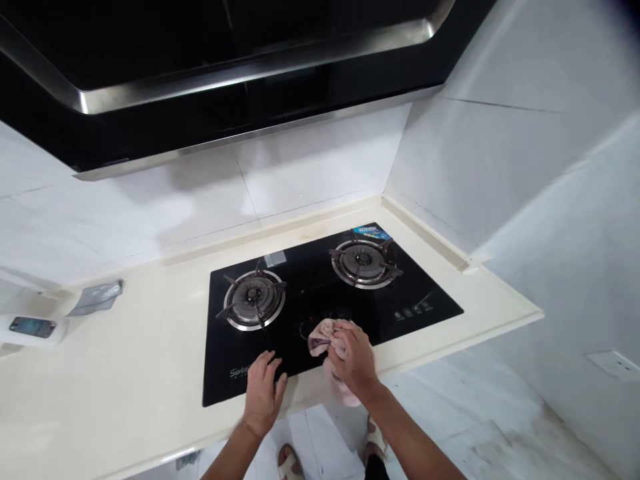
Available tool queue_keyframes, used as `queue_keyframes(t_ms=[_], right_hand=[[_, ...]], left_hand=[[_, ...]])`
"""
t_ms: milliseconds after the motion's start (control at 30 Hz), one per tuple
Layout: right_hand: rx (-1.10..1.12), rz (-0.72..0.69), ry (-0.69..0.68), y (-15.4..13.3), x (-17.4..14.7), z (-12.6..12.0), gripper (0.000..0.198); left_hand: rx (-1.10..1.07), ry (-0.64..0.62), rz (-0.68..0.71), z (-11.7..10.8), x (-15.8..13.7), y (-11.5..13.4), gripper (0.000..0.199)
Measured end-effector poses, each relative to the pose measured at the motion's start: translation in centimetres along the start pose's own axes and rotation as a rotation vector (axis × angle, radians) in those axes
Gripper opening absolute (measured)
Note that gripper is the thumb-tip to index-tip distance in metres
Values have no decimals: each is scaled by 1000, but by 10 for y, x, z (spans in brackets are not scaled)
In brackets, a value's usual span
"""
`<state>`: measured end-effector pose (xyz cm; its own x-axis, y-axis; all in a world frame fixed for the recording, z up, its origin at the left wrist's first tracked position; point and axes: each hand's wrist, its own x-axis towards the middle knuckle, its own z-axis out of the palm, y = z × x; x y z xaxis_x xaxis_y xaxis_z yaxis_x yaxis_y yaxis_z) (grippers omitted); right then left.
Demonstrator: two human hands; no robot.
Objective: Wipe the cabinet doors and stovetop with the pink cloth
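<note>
A black glass gas stove (310, 287) is set into the cream countertop. My right hand (354, 357) grips a pale pink cloth (323, 333), bunched against the stove's front middle beside the control knobs (306, 328). Part of the cloth hangs over the counter's front edge. Fingers spread, my left hand (264, 393) rests on the stove's front left edge, near the printed brand name, and holds nothing. Behind the hands are the left burner (254, 299) and the right burner (364, 262), each with a metal pan support.
A black range hood (250, 100) hangs low over the stove. On the left of the countertop (125, 360) lie a grey plastic packet (97, 298) and a white device with a screen (33, 328). A tiled wall (500, 147) closes off the right side.
</note>
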<state>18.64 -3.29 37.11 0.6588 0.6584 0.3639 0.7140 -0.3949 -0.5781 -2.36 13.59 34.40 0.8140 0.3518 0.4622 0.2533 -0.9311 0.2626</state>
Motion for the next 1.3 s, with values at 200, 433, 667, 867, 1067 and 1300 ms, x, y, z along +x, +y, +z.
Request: queue_keyframes(t_ms=[200, 433, 667, 867, 1067, 1300], right_hand=[[-91, 25, -457, -14, 36, 9, 48], [-118, 53, -439, -17, 28, -3, 44], [-111, 215, -272, 15, -41, -29, 26], [110, 674, 27, 59, -68, -89, 48], [16, 494, 300, 51, -3, -103, 57], [-354, 327, -158, 68, 17, -50, 45]], left_hand=[[24, -14, 17, -1, 2, -3, 24], [20, -6, 21, -2, 2, -1, 23], [41, -1, 12, 2, 1, -3, 24], [36, 14, 23, 2, 2, -3, 24], [44, 10, 6, 4, 4, -6, 22], [70, 5, 18, 4, 1, -8, 23]])
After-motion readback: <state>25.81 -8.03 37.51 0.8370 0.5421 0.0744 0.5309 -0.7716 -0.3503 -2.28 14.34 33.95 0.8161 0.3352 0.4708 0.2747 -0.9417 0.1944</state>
